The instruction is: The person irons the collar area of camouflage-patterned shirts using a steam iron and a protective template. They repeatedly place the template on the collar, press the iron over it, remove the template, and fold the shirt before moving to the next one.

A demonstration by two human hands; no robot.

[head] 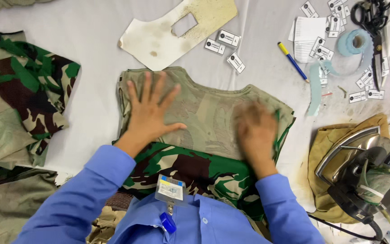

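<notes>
Two hands pressed flat on one camouflage fabric piece (208, 122).
Nearest, green-brown print side folded under pale reverse, lying mid-table. Left hand (152, 110) fingers spread, released, flat on it; right hand (257, 133) blurred, seemingly flat too. Right of the piece, one iron (362, 171). Beyond it, one stained cardboard template (177, 29), one blue pen (293, 61), one pair of scissors (375, 27).
</notes>
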